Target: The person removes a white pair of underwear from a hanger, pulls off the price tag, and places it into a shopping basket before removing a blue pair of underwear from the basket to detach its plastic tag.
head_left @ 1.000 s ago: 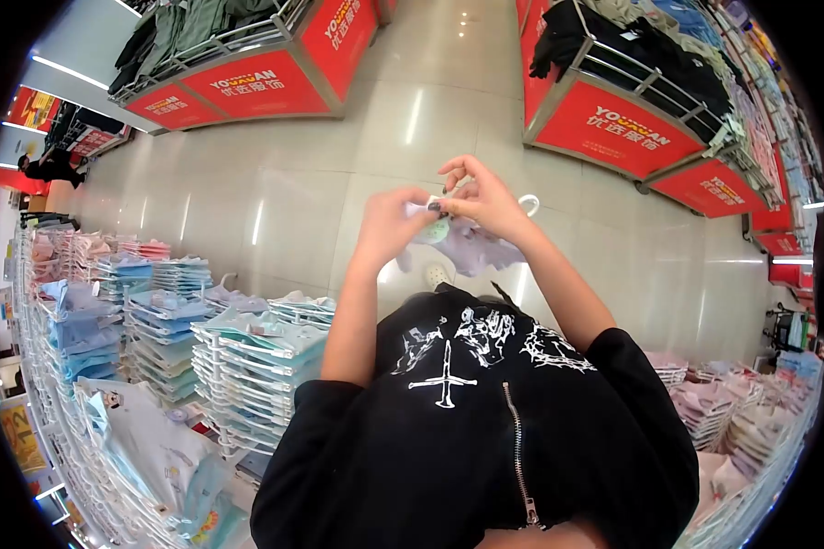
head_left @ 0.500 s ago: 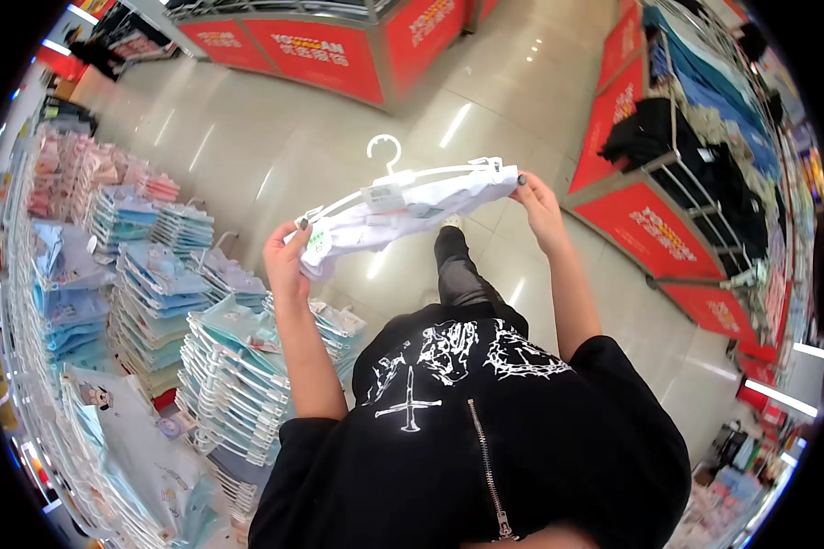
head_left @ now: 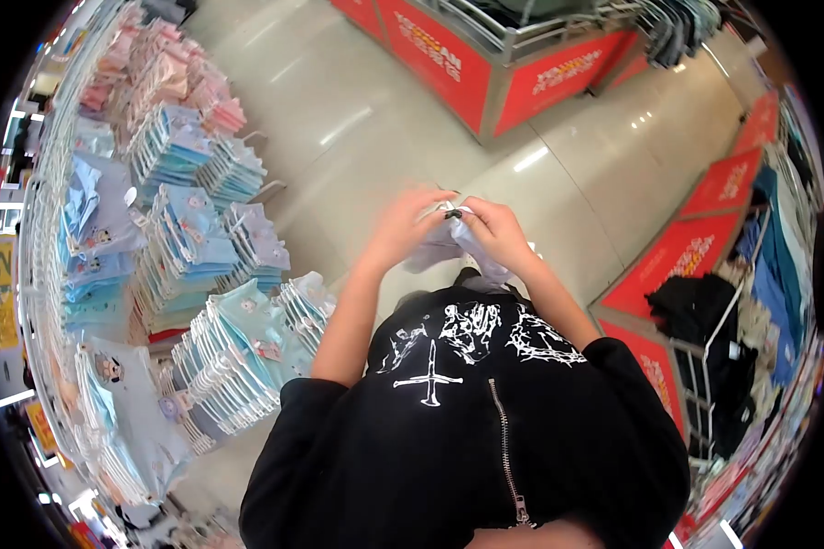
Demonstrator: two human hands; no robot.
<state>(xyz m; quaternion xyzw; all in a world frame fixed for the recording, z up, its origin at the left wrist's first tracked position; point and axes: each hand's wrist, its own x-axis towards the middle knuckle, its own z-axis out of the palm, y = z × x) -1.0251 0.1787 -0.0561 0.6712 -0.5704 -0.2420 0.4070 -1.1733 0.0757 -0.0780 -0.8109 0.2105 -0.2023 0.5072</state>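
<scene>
A pale white-lavender garment [head_left: 437, 252] hangs bunched and folded beneath both hands, in front of the black shirt. My left hand [head_left: 403, 227], blurred by motion, is closed on its upper edge. My right hand [head_left: 498, 234] pinches the garment beside it, the fingertips of both hands nearly touching. The hands and the blur mostly hide the hanger.
At the left are racks of blue clothes [head_left: 188, 224] and pink clothes [head_left: 178, 78] on white hangers. Red-panelled display stands [head_left: 435, 55] are at the top. Another red stand [head_left: 673, 265] at the right holds dark and blue clothes [head_left: 705, 306].
Both hands have come together from the ends of the spread garment, which is now bunched and lower. The view has turned, and the racks and stands have shifted in it.
</scene>
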